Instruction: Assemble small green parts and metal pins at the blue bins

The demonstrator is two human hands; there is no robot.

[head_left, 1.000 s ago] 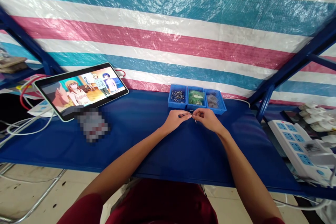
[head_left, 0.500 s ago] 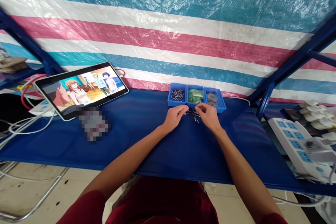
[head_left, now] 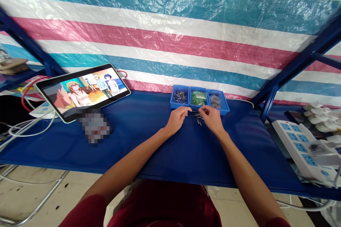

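Note:
My left hand (head_left: pixel 177 120) is closed, thumb and forefinger pinched together beside a small pile of thin metal pins (head_left: pixel 197 117) on the blue tabletop; whatever may sit in its fingertips is too small to make out. Opposite it, my right hand (head_left: pixel 211 117) pinches at the pile's right edge, where a thin metal pin seems to reach from its fingertips toward the left hand. Just behind the hands stand three joined blue bins. The left bin (head_left: pixel 172 105) holds loose metal pins, the middle bin (head_left: pixel 195 106) a green bag, and the right bin (head_left: pixel 227 108) clear plastic bags.
On the left a tablet (head_left: pixel 66 116) playing a cartoon leans among white and red cables. A pixelated object (head_left: pixel 95 126) lies before it. At right are a power strip (head_left: pixel 295 142) and a blue frame post (head_left: pixel 269 103). Striped sheeting (head_left: pixel 170 42) hangs behind.
Both hands stay almost in place over the pins. The left fingers have shifted slightly, with the forefinger now stretched a little further toward the right hand.

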